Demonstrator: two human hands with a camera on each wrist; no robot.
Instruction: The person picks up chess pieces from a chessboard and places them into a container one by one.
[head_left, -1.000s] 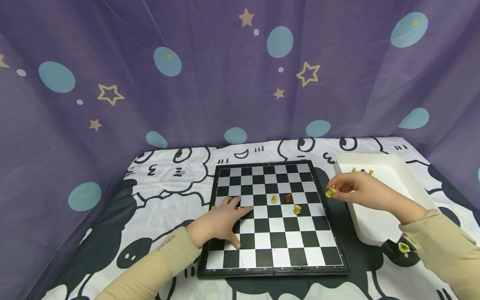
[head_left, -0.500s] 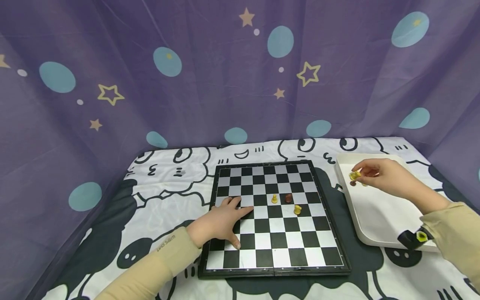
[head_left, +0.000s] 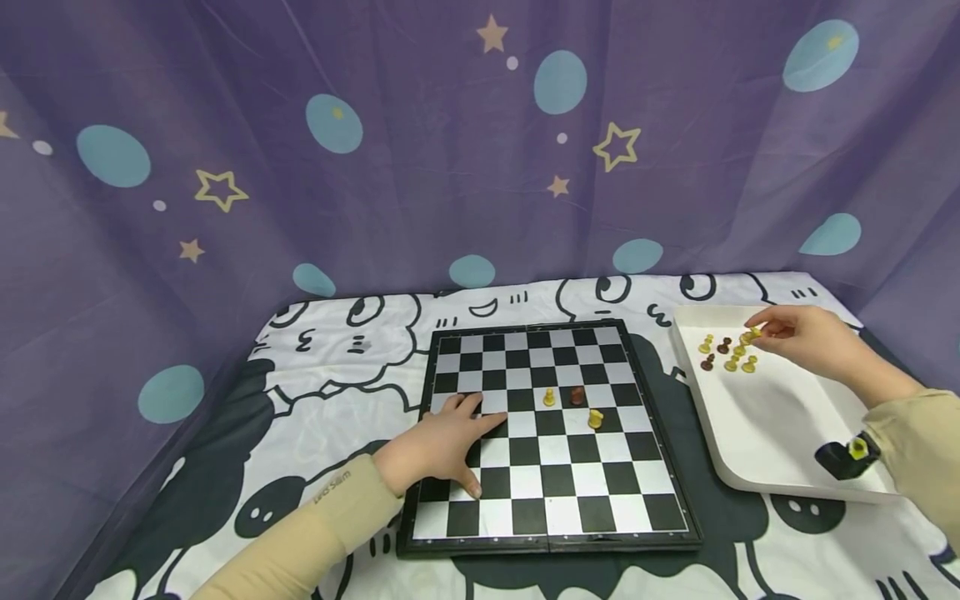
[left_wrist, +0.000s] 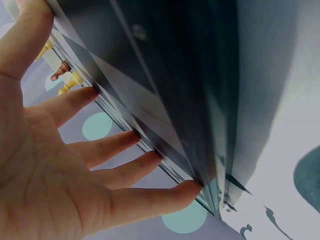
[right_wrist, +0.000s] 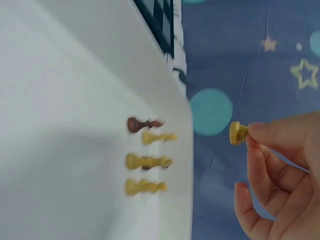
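Observation:
My left hand [head_left: 441,440] lies spread on the left side of the chessboard [head_left: 547,546], its fingertips touching the surface, as the left wrist view confirms. Over the far end of a white tray [head_left: 780,458], my right hand [head_left: 810,342] pinches a yellow chess piece [right_wrist: 238,133] between thumb and fingers; only its base shows clearly, so its kind cannot be told. Below that hand, several yellow and brown chess pieces [head_left: 731,365] stand in the tray. On the board are a yellow pawn [head_left: 549,398], a brown chess piece [head_left: 577,396] and a yellow chess piece [head_left: 596,418].
Tray and board sit side by side on a black-and-white cartoon cloth [head_left: 337,358], with a narrow strip of cloth between them. A purple curtain [head_left: 420,183] hangs behind. The tray's raised wall [head_left: 697,417] faces the board.
My right hand has moved right, from beside the board's right edge to over the tray's far end, carrying the yellow chess piece. My left hand and the pieces on the board have stayed put.

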